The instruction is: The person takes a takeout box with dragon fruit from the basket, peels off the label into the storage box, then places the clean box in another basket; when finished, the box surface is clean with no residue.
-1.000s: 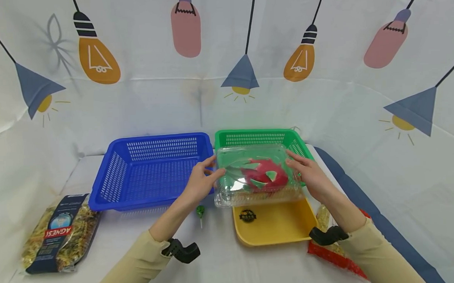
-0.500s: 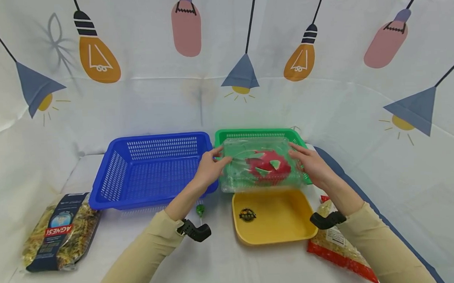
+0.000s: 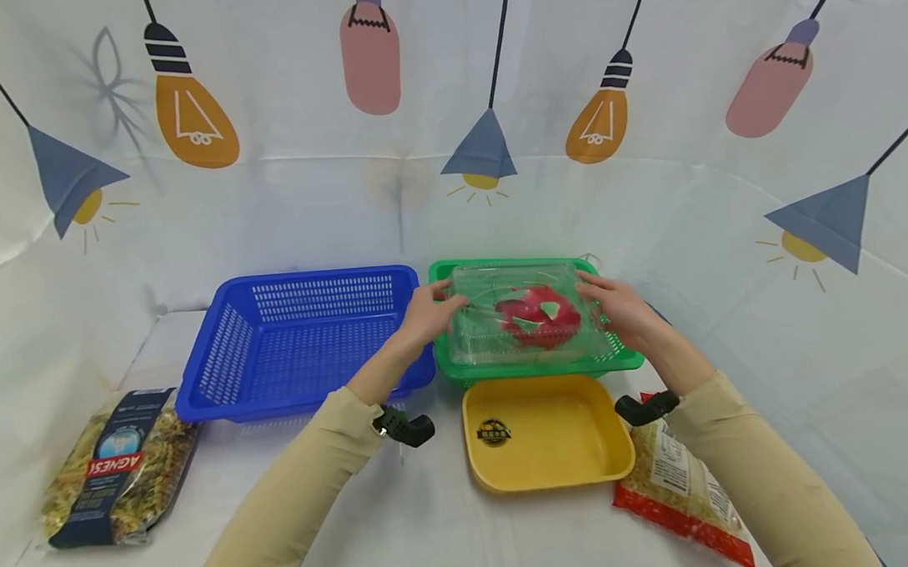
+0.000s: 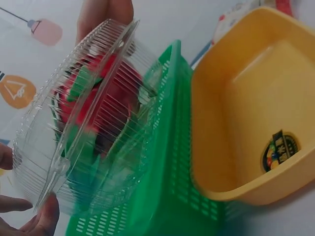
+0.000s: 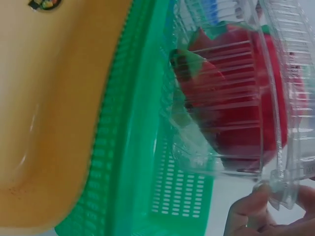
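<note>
Between my two hands hangs a clear plastic clamshell box (image 3: 478, 333) with a red, green-tipped dragon fruit (image 3: 539, 318) inside. My left hand (image 3: 428, 316) pinches its left end; in the left wrist view the thumb and fingers grip the rim. At the other end my right hand (image 3: 622, 313) pinches the corner, as the right wrist view shows at the box's edge (image 5: 280, 189). The box is over the green basket (image 3: 457, 375), overlapping much of its opening in the head view. Its lower part reaches toward the basket's inside in both wrist views.
A blue basket (image 3: 308, 401) stands left of the green one. In front is a yellow tray (image 3: 549, 439). A bag of AGNESI pasta (image 3: 118, 466) lies far left, and a red-edged bag (image 3: 682, 480) lies by my right forearm. A patterned cloth (image 3: 308, 197) hangs behind.
Both hands have carried the clamshell box with the dragon fruit away from me, from above the yellow tray's back edge to over the green basket.
</note>
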A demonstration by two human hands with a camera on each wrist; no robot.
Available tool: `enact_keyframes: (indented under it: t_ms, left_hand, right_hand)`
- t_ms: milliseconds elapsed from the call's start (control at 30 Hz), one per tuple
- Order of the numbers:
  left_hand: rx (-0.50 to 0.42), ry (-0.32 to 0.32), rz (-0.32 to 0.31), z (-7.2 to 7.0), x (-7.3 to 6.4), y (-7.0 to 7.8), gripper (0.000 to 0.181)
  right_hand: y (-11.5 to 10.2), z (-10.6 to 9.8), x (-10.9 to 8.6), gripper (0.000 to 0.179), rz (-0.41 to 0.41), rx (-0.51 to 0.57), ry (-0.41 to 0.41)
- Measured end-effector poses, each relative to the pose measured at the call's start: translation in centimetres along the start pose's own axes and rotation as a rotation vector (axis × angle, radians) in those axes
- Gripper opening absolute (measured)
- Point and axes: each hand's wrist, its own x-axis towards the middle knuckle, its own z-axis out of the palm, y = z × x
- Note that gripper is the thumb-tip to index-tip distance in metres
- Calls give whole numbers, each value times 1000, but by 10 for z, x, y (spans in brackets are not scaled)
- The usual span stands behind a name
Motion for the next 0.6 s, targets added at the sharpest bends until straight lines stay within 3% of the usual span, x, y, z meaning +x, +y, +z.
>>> enact_keyframes:
  t_ms: [400, 600]
  left_hand:
    - [25, -78, -97, 0, 28, -6, 57]
    - [112, -152, -114, 5, 37, -6, 51]
  right_hand:
    - [6, -12, 30, 61, 56, -61, -43]
    - [16, -19, 41, 60, 100, -108, -90]
